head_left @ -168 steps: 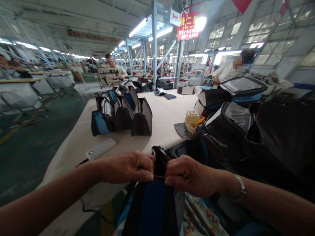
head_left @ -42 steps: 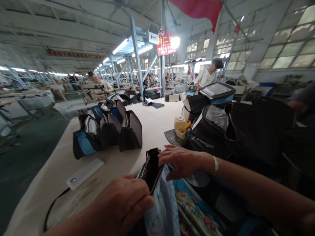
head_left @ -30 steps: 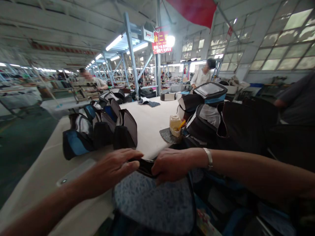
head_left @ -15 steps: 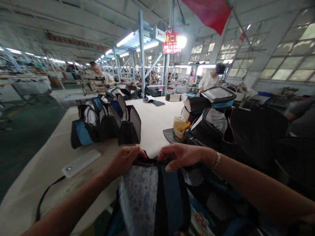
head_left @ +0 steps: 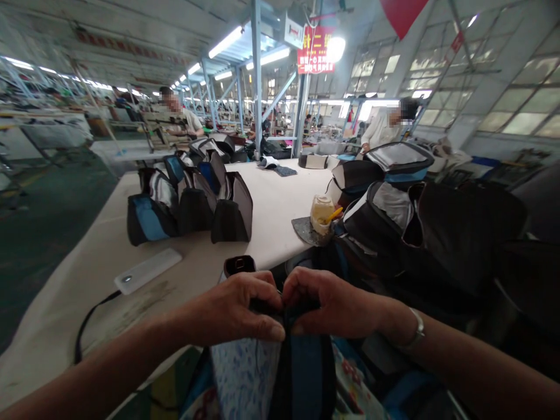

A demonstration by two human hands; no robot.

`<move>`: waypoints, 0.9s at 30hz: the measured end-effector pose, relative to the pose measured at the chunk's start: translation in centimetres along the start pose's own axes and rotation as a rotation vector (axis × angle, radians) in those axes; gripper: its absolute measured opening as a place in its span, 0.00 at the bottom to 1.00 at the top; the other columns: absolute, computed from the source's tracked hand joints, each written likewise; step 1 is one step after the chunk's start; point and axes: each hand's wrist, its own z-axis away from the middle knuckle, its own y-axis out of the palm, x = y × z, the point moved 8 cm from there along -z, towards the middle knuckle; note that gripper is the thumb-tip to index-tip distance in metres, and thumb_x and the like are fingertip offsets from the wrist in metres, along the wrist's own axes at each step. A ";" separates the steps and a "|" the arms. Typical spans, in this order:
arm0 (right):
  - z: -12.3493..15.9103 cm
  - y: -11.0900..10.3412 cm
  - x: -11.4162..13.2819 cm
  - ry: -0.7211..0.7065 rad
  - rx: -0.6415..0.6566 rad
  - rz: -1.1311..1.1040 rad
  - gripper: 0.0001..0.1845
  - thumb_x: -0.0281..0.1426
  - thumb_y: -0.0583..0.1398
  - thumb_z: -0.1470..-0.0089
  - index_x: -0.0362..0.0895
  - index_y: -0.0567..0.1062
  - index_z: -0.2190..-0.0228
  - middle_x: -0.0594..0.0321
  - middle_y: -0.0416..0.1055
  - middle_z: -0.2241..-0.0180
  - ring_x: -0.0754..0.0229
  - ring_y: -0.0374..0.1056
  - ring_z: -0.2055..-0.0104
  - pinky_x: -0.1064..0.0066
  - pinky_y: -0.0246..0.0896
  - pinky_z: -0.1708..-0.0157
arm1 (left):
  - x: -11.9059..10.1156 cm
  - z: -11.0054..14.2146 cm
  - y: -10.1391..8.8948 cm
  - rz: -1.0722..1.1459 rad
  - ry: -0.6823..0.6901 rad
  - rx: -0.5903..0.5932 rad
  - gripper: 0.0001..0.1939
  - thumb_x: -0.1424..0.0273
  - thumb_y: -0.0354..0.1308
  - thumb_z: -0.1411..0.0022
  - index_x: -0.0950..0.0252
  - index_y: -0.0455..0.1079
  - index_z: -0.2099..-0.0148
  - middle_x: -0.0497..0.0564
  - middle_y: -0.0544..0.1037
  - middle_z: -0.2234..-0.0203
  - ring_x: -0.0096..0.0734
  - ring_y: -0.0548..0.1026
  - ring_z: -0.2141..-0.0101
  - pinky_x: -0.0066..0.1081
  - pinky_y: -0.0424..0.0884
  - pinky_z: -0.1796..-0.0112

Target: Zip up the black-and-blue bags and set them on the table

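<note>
Low in front of me, over my lap, is a half-sewn black and blue fabric bag (head_left: 308, 376). A pale panel with a light-blue pattern (head_left: 245, 373) shows on its left side. My left hand (head_left: 231, 306) pinches the bag's upper edge, thumb and fingers closed on it. Close beside it, my right hand (head_left: 335, 303) grips the same edge, the fingertips of both hands almost touching. Behind my left hand a dark brown-lined opening (head_left: 240, 264) sticks up. The fingers hide the exact spot being held.
Several bags (head_left: 231, 216) stand on the pale table (head_left: 280, 198) at left, and more bags (head_left: 380, 219) are piled at right. A tub (head_left: 321, 213) with a yellow-handled tool sits on a dark slab (head_left: 301, 229). A white device (head_left: 149, 270) with a black strap lies at left. Two co-workers are beyond.
The bag has been turned in my hands, blue, patterned, then both sides showing. Over the last half second my hands have come together at its top edge; the right hand now pinches.
</note>
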 end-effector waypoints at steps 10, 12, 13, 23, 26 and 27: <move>0.1 0.2 0.1 -0.021 -0.021 -0.090 0.25 0.36 0.71 0.52 0.37 0.69 0.58 0.61 0.67 0.63 0.64 0.61 0.63 0.72 0.59 0.64 | -0.2 -0.2 0.5 0.037 0.032 0.030 0.15 0.60 0.64 0.38 0.68 0.73 0.69 0.48 0.71 0.66 0.29 0.69 0.65 0.28 0.62 0.64; 0.0 0.2 0.0 0.006 -0.057 -0.032 0.27 0.38 0.73 0.56 0.37 0.70 0.60 0.63 0.66 0.66 0.65 0.59 0.66 0.73 0.57 0.67 | -0.1 -0.2 0.5 0.048 0.032 0.028 0.15 0.61 0.64 0.38 0.68 0.71 0.70 0.47 0.70 0.67 0.28 0.68 0.66 0.27 0.62 0.64; -0.1 0.2 -0.2 0.020 -0.067 -0.031 0.27 0.38 0.73 0.57 0.37 0.70 0.61 0.64 0.66 0.67 0.66 0.58 0.67 0.73 0.55 0.69 | -0.1 -0.2 0.5 0.054 0.033 0.025 0.15 0.62 0.64 0.39 0.68 0.70 0.71 0.47 0.70 0.68 0.28 0.68 0.66 0.27 0.62 0.65; -0.4 0.9 -1.6 0.059 -0.135 -0.341 0.13 0.28 0.69 0.55 0.36 0.72 0.69 0.66 0.67 0.72 0.69 0.59 0.72 0.75 0.54 0.71 | 0.5 -0.2 0.6 0.043 -0.041 0.010 0.08 0.68 0.60 0.42 0.67 0.70 0.70 0.46 0.70 0.70 0.29 0.68 0.66 0.26 0.62 0.65; -0.4 0.6 -1.8 0.063 -0.206 -0.307 0.12 0.27 0.68 0.57 0.36 0.74 0.69 0.66 0.68 0.73 0.69 0.58 0.72 0.75 0.53 0.72 | 0.5 -0.1 0.5 -0.033 -0.058 -0.004 0.13 0.62 0.59 0.39 0.67 0.72 0.69 0.46 0.69 0.70 0.28 0.66 0.68 0.27 0.60 0.67; -0.4 0.5 -1.8 0.065 -0.221 -0.303 0.12 0.28 0.68 0.57 0.36 0.74 0.69 0.66 0.68 0.74 0.69 0.58 0.72 0.75 0.53 0.72 | 0.6 -0.1 0.4 -0.053 -0.068 -0.009 0.15 0.60 0.59 0.38 0.67 0.73 0.67 0.46 0.69 0.71 0.28 0.65 0.69 0.27 0.59 0.68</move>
